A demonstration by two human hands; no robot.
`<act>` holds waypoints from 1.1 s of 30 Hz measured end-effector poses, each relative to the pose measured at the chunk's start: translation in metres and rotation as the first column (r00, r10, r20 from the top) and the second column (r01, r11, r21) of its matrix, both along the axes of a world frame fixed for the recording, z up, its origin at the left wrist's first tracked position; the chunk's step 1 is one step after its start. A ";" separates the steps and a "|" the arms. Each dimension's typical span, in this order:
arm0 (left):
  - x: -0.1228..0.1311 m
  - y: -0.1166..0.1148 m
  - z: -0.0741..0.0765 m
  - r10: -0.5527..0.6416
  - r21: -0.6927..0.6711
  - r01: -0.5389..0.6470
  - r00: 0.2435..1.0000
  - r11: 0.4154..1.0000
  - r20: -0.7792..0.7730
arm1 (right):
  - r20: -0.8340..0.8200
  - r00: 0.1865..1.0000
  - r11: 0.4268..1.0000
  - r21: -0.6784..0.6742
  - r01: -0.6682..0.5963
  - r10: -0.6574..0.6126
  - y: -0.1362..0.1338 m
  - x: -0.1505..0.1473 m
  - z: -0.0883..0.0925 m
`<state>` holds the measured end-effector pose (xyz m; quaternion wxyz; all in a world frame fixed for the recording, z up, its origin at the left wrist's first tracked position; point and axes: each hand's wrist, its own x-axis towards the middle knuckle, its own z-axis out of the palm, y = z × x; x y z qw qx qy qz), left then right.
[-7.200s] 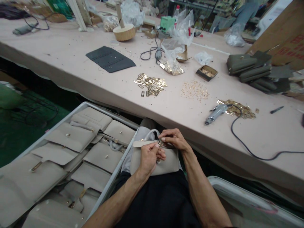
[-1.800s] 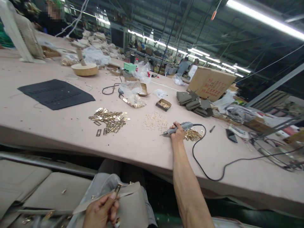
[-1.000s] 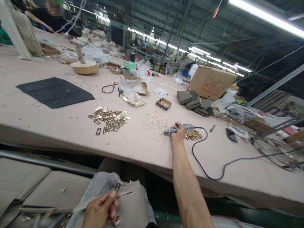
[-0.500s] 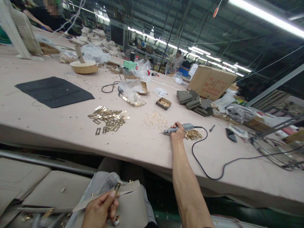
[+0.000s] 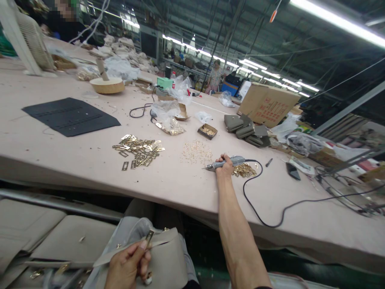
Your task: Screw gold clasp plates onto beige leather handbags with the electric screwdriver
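My left hand (image 5: 128, 263) is closed over my lap, pinching a small rectangular metal plate (image 5: 149, 237) at the edge of a beige bag flap (image 5: 112, 257). The rest of that beige bag (image 5: 170, 257) lies across my lap under the hand. Out over the table, my right hand (image 5: 225, 165) is wrapped around a grey electric screwdriver (image 5: 236, 161), its tip pointing left just above the tabletop. Tiny gold screws (image 5: 197, 151) lie scattered beyond the tip. A pile of gold fittings (image 5: 246, 170) sits right beside the hand, and a heap of rectangular metal plates (image 5: 140, 150) lies to the left.
The screwdriver's black cord (image 5: 264, 222) loops right across the table (image 5: 180, 184). A small box of screws (image 5: 207, 131), folded dark pouches (image 5: 240, 126), a black sheet (image 5: 70, 116) and a carton (image 5: 267, 105) stand further back. More beige bags (image 5: 72, 241) lie at lower left.
Both hands, the screwdriver and the metal plate stay almost where they were. In the background, a standing person has shifted left, and the person at upper left has drawn an arm back.
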<state>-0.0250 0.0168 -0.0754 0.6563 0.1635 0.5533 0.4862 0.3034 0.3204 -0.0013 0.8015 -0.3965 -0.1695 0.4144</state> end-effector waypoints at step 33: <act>0.031 -0.021 0.039 0.031 0.108 0.001 0.955 0.994 -0.295 | 0.438 0.818 0.856 0.179 -0.486 0.373 -0.248 -0.190 0.046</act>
